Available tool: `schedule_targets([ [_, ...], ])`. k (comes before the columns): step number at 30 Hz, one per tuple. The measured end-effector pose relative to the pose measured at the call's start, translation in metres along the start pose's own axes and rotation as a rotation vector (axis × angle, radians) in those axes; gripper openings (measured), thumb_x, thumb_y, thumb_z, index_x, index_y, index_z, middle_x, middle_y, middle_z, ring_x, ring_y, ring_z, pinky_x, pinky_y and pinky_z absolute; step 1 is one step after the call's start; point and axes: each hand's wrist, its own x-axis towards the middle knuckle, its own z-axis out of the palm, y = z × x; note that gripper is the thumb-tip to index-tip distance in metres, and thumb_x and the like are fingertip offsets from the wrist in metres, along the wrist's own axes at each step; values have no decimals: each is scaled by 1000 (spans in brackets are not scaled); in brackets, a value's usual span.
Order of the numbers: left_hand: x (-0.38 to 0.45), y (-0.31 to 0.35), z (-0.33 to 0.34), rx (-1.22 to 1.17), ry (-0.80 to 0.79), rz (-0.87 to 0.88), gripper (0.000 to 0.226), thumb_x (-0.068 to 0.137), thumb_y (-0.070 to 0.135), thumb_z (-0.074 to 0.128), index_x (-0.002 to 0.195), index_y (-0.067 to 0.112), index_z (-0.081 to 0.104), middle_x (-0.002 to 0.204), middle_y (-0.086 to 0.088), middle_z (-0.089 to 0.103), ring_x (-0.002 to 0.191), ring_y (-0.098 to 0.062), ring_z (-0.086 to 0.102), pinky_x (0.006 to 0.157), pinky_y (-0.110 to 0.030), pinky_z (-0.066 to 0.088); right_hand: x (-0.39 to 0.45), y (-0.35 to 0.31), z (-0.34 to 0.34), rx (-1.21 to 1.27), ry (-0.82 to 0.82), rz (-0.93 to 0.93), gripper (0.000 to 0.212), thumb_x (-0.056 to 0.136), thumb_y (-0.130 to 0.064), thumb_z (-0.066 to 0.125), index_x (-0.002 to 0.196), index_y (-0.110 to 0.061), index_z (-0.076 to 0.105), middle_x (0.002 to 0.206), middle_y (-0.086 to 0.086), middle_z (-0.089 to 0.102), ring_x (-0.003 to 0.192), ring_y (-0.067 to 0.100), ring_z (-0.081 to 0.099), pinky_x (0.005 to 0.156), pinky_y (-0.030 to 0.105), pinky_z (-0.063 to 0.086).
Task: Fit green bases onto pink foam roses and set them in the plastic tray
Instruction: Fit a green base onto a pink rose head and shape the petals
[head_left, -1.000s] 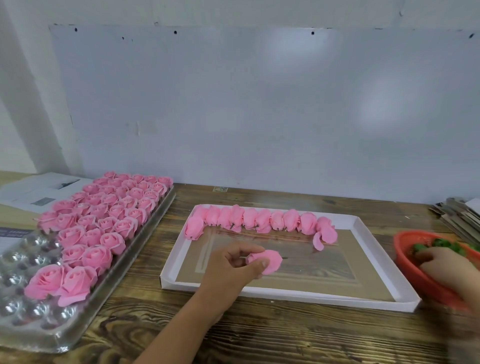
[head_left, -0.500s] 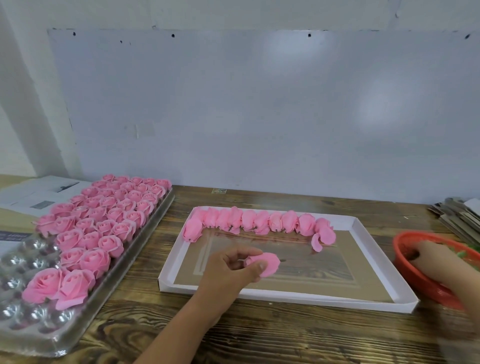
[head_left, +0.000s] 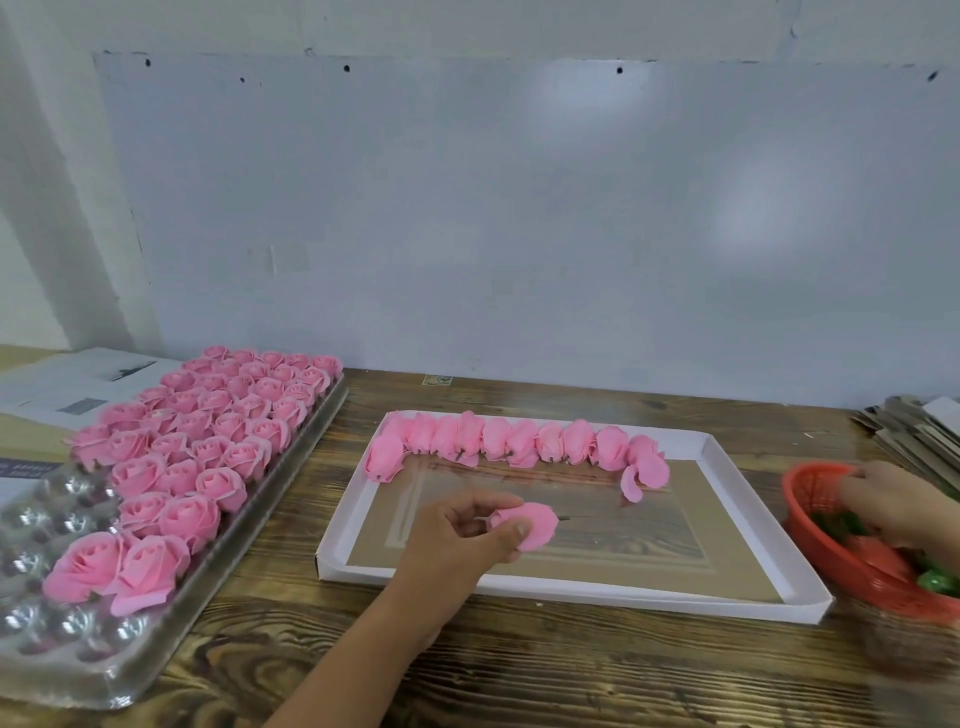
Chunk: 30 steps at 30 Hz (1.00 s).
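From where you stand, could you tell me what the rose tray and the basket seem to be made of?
The tray looks like thin clear plastic: glossy, see-through cups glint where empty. The basket looks like red plastic mesh, with a fine grid of holes in its wall.

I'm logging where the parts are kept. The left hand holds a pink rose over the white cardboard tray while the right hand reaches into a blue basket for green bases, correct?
Not quite: the basket is red, not blue, as the head view shows. The rest stands: the left hand holds a pink rose over the white cardboard tray, and the right hand reaches into the basket among the green bases.
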Motion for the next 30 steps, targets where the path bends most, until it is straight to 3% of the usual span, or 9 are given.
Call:
schedule_targets([
  [5, 0, 0, 0, -4, 3, -4, 18, 84, 13, 79, 100, 21, 79, 98, -3, 78, 89, -23, 74, 76, -28, 61, -5, -4, -2, 130, 206, 2, 37, 95, -10, 41, 62, 3, 53, 70, 19, 56, 78, 35, 56, 70, 37, 38],
  [8, 0, 1, 0, -4, 10, -4, 18, 83, 13, 79, 100, 20, 79, 98, -3, 78, 89, -23, 74, 74, -27, 61, -32, -20, 7, 384, 391, -20, 26, 89, -19, 32, 84, -4, 52, 86, 15, 51, 86, 28, 46, 79, 43, 39],
  [10, 0, 2, 1, -10, 12, -1, 18, 84, 12, 79, 96, 25, 80, 97, -1, 78, 89, -19, 75, 72, -24, 60, -55, -39, 16, 618, 468, -73, 28, 88, -10, 35, 99, -7, 60, 89, 11, 57, 81, 25, 49, 77, 44, 45],
  [13, -1, 2, 1, -32, 20, 0, 20, 84, 11, 79, 92, 29, 81, 95, 0, 78, 88, -17, 75, 70, -22, 58, -87, -76, 33, 969, 309, -174, 32, 92, 3, 42, 109, -8, 67, 78, 5, 65, 59, 18, 55, 54, 29, 48],
  [16, -1, 2, 1, -52, 30, 0, 18, 83, 10, 80, 94, 24, 80, 95, -2, 78, 87, -18, 75, 70, -23, 59, -115, -112, 62, 1046, 96, -291, 22, 94, 4, 53, 103, -7, 70, 72, 2, 68, 52, 9, 51, 46, 13, 44],
  [19, -2, 2, 1, -67, 42, 0, 18, 83, 10, 80, 94, 23, 80, 96, -2, 78, 85, -18, 75, 69, -23, 59, -135, -141, 96, 925, -17, -394, 24, 90, 1, 60, 90, -18, 74, 62, -10, 68, 46, -2, 49, 48, 15, 41],
  [23, -2, 4, 1, -85, 41, 20, 18, 80, 13, 82, 92, 27, 81, 96, -2, 78, 86, -17, 75, 68, -21, 58, -156, -165, 124, 784, -66, -483, 42, 86, 8, 56, 81, -31, 72, 71, -13, 69, 62, 2, 57, 67, 25, 45],
  [27, -2, 3, 2, -76, 34, 29, 19, 78, 18, 83, 96, 23, 80, 97, -2, 78, 89, -17, 75, 70, -22, 59, -169, -169, 128, 717, -142, -558, 32, 85, -1, 55, 72, -25, 74, 53, -13, 58, 52, 0, 46, 57, 27, 39],
  [30, -1, 2, 1, -63, 42, 35, 19, 82, 12, 81, 99, 19, 78, 97, -2, 78, 89, -17, 75, 69, -22, 59, -179, -169, 125, 850, -264, -543, 38, 88, -2, 52, 83, -31, 76, 58, -7, 61, 55, 3, 50, 54, 22, 42],
])
